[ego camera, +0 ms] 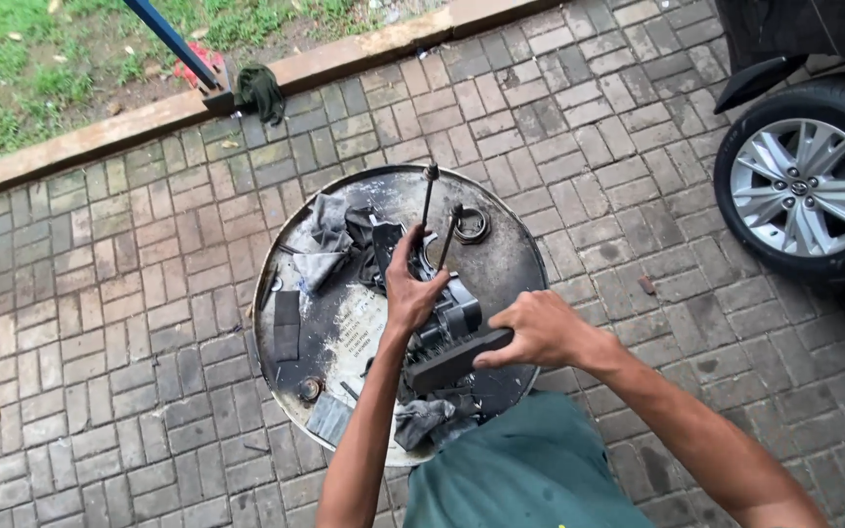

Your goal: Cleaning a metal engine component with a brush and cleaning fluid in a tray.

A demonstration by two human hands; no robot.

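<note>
Engine part (442,318) sits near the centre of the round drum top (511,259). Left hand (411,288) clasps its upper side; right hand (538,330) is clamped on a dark block (452,360) near the drum's front edge. Open paving (100,313) surrounds the drum.

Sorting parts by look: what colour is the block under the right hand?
Dark grey, nearly black block, under the right hand; head view.

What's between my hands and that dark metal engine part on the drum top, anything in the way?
Nothing visible. The left hand already grips the dark engine part from above, and the right hand holds a dark flat bar against its near side. Rags and a bearing ring lie off to the sides.
</note>
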